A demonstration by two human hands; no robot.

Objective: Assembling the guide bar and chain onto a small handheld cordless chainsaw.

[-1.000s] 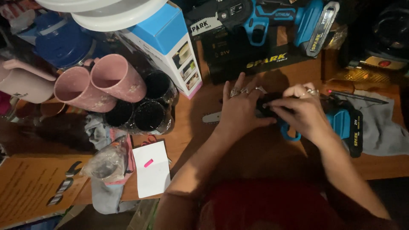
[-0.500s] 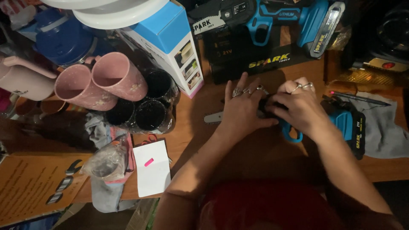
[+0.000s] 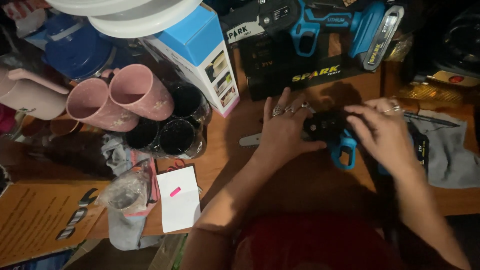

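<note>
Both hands on a small blue-and-black chainsaw at the desk edge

Nearest: red-clothed lap, both forearms reaching up onto the wooden table [image 3: 310, 190]. White notepad [image 3: 179, 199] with a pink tab lies at the near left, beside a crumpled clear bag [image 3: 125, 190].

Mid: left hand [image 3: 285, 131] lies flat over the saw, ringed fingers spread and slightly fanned, thumb pressed against the black housing. Right hand [image 3: 382, 131] comes in from the right, fingers loosely curled over the top of the body; whether they pinch anything I cannot tell, the spot is dark. The mini chainsaw [image 3: 334, 135] lies on the table between the 2 hands, blue loop handle toward the person, bar tip poking out left of the left hand. Grey cloth [image 3: 452, 160] just right of it.

Judgement: steady work here wants the left palm bearing down so the body cannot roll, fingers kept off the chain, right hand doing the fine part.

Far: 2 pink mugs [image 3: 120, 100] tipped on their sides, dark glasses [image 3: 175, 127] beside them, a blue-and-white carton [image 3: 200, 55], and a second boxed saw [image 3: 320, 30] at the back
</note>
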